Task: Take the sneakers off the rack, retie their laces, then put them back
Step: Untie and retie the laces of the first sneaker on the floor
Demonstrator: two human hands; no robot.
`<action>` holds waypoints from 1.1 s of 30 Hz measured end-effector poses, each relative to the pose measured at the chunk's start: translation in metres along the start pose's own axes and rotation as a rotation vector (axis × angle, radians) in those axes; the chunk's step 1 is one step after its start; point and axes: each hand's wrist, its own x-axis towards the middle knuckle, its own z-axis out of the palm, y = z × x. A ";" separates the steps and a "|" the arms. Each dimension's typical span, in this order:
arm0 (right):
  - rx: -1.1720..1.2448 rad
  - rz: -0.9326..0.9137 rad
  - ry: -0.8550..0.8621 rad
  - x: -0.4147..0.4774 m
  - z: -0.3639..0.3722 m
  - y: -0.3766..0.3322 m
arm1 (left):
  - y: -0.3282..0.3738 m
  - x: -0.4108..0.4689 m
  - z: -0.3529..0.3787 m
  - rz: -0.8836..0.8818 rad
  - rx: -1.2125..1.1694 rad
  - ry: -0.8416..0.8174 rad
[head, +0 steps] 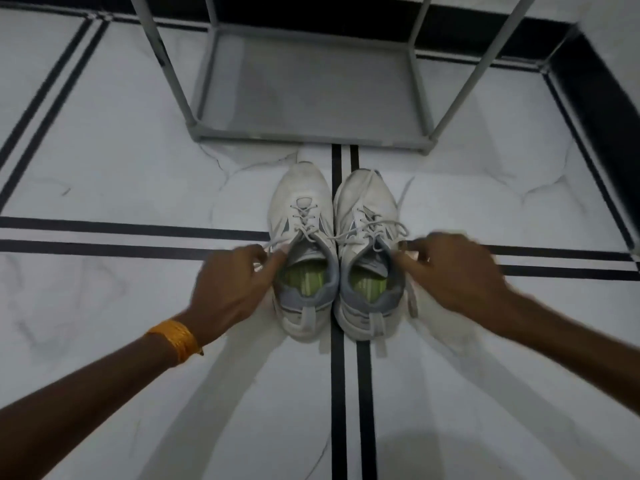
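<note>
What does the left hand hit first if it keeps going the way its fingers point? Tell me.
Most likely the left sneaker. The left hand points right and slightly forward at its collar and loose lace, fingertips already at its side. Motion blur hides whether they touch.

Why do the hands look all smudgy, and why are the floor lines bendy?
Head view: the left hand and right hand are motion-blurred, while the sneakers stay fairly sharp; the wide-angle lens bows the floor stripes and splays the rack posts; dim light, soft arm shadows.

Home; marble floor (121, 140), shoe rack (308, 88)
</note>
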 end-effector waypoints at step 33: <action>0.558 0.183 0.063 0.037 0.025 -0.085 | 0.032 0.034 -0.001 -0.117 -0.501 -0.070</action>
